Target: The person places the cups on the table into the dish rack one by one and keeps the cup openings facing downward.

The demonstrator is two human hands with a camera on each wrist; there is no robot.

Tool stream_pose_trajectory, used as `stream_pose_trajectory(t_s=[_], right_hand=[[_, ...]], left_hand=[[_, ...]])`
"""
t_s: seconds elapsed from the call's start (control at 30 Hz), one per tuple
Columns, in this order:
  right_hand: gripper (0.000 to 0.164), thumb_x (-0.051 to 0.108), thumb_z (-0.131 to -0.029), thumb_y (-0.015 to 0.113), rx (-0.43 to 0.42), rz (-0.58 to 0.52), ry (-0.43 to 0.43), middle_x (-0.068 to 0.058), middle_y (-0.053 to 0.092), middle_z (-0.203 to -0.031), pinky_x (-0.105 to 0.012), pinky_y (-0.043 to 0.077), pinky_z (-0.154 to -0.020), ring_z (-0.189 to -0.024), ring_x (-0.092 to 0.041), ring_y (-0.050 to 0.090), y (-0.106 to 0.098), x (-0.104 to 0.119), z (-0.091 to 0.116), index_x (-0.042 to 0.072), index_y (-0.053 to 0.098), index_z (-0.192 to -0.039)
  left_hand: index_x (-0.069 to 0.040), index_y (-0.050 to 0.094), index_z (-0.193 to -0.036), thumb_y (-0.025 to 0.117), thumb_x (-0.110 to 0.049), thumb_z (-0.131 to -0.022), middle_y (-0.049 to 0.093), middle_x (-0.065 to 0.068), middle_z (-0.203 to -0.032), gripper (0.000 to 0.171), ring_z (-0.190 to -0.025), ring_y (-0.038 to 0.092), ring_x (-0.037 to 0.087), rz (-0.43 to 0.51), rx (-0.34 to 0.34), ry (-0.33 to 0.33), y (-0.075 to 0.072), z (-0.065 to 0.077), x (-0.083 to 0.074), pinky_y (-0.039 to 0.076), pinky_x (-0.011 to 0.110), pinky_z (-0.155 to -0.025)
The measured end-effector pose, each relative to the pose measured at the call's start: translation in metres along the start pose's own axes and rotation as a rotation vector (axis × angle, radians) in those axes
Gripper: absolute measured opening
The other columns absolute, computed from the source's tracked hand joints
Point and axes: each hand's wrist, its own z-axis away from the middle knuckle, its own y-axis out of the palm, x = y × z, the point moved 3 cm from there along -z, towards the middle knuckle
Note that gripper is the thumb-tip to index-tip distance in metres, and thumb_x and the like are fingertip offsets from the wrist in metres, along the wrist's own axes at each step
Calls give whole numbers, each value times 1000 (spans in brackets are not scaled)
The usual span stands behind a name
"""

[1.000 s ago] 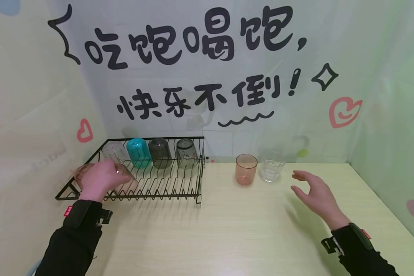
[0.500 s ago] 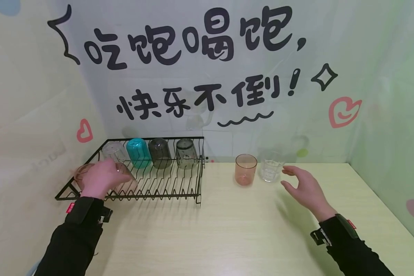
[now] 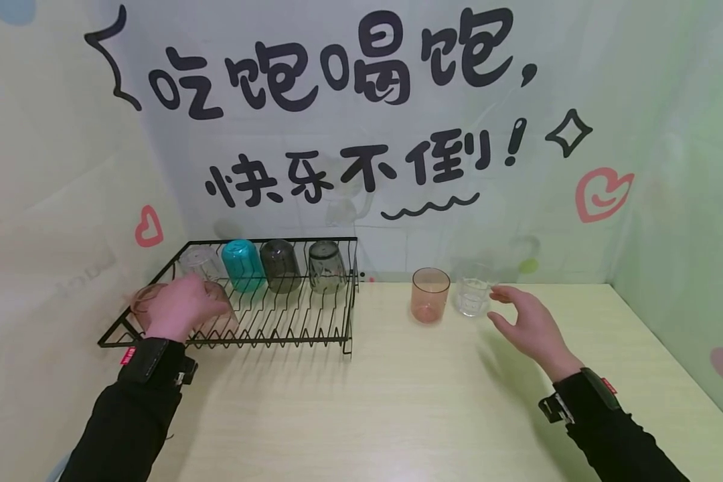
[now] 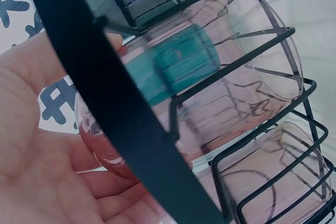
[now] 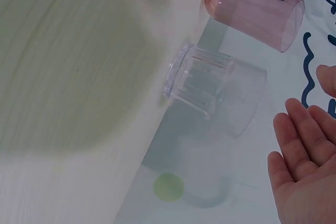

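My left hand (image 3: 181, 308) is over the rack's front left corner, its thumb and fingers around the rounded base of an upside-down pink glass (image 4: 197, 109). That glass leans among the wires of the black dish rack (image 3: 295, 342). A second pink glass (image 4: 247, 174) lies beside it, partly hidden by the hand in the head view. My right hand (image 3: 533, 328) is spread with thumb and fingers apart, fingertips right at the side of a clear glass (image 3: 472, 301). It holds nothing. An upright pink glass (image 3: 430, 298) stands just left of the clear one.
Along the rack's back row are a clear glass (image 3: 201, 263), a blue glass (image 3: 243, 264), a dark grey glass (image 3: 280, 264) and a smoky glass (image 3: 326, 264), all upside down. A printed cloth backdrop (image 3: 518, 201) rises behind the pale table (image 3: 361, 415).
My right hand has moved left to the clear glass, its fingers still spread. The left hand has stayed at the pink glass on the rack, its wrist shifting slightly.
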Motion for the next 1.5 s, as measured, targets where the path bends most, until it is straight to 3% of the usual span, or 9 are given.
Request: stream_pose_trajectory(t_s=[0.23,0.47,0.63,0.8,0.93,1.1,1.23,1.5], right_hand=[[45,4,-89,71,-6,4,-18,-23,67,-116,-57,43,-96,-111,-42,58,0,2,-4,-8,56,-129],[45,3,-89,71,-9,-2,-21,-23,67,-116,-57,42,-96,-111,-42,58,0,4,-6,-8,56,-129],[45,3,-88,71,-10,-5,-23,-23,67,-115,-57,42,-97,-111,-42,58,2,6,-8,-8,56,-129],[45,3,-88,72,-13,4,-28,-23,67,-116,-58,42,-97,-111,-42,58,4,7,-11,-8,57,-128],[45,3,-87,72,-11,5,-41,-23,66,-116,-58,42,-97,-111,-42,58,6,8,-15,-8,57,-128],[46,4,-87,72,-21,1,-52,-23,66,-117,-57,42,-98,-112,-42,58,8,9,-18,-8,57,-129],[46,4,-86,72,-28,-3,-65,-24,66,-118,-57,42,-98,-113,-43,57,10,11,-18,-9,56,-128],[47,5,-88,71,13,-1,-48,-25,63,-122,-57,41,-100,-116,-42,55,13,15,-20,-8,55,-130]], left_hand=[[-8,55,-72,68,-36,-78,53,9,-74,31,-70,54,30,-23,8,4,2,-2,2,44,40,-54],[-5,57,-75,70,-36,-78,55,11,-76,34,-69,53,31,-15,0,37,3,-5,3,44,39,-52],[-6,55,-73,75,-38,-77,48,8,-71,38,-65,50,28,19,-48,73,-1,-3,-1,38,34,-48],[-3,55,-74,74,-40,-82,50,12,-74,43,-69,51,31,32,-88,93,-10,0,-5,40,35,-48],[7,56,-90,76,-42,-82,55,25,-91,53,-85,51,43,10,-142,117,-14,3,-9,46,46,-58],[16,49,-113,75,-44,-83,49,36,-111,72,-99,43,51,1,-181,131,-17,10,-14,46,61,-70],[11,51,-105,77,-40,-81,52,29,-100,62,-93,47,46,4,-222,153,-19,15,-21,46,53,-66],[11,52,-109,80,-41,-78,56,29,-103,67,-93,52,46,-20,-254,206,-22,23,-37,48,57,-72]])
